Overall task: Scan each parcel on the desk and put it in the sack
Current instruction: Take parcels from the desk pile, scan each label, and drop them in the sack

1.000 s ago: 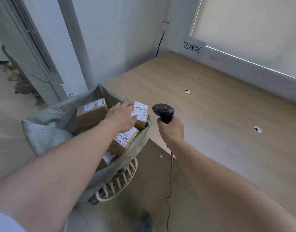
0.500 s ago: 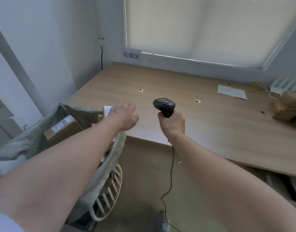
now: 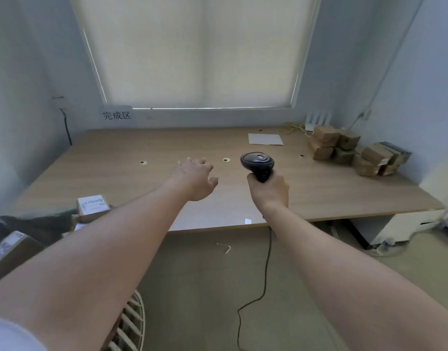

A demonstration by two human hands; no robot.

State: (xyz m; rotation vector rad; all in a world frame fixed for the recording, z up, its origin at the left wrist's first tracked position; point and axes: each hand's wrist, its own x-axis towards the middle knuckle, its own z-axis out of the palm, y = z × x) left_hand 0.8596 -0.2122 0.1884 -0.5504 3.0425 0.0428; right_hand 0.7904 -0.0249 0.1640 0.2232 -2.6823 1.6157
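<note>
- Head view: the right hand (image 3: 268, 190) is gripping the handle of a black scanner (image 3: 257, 162), fingers wrapped round it, with the scanner's rounded head showing above the fist and its dark cable (image 3: 267, 279) hanging down to the floor.
- The left hand (image 3: 195, 179) is reaching out over the desk (image 3: 167, 150) with fingers loosely spread, holding nothing.
- The parcels on the desk (image 3: 354, 150) are sitting in a heap at its far right corner: small brown cardboard boxes, taped, stacked unevenly against one another, one with a pale label showing on its side.
- They are lying well apart from both hands.
- A white sheet of paper (image 3: 265, 139) is lying flat on the desk near the heap.
- The grey sack (image 3: 40, 221) is standing at the lower left, beside the desk's near left corner, partly hidden by the left forearm.
- Inside it brown boxes are showing: one box with a white handwritten label (image 3: 92, 205) at the top, and another labelled box (image 3: 7, 252) at the frame's left edge.
- A white slatted basket (image 3: 131, 323) is showing beneath the sack.
</note>
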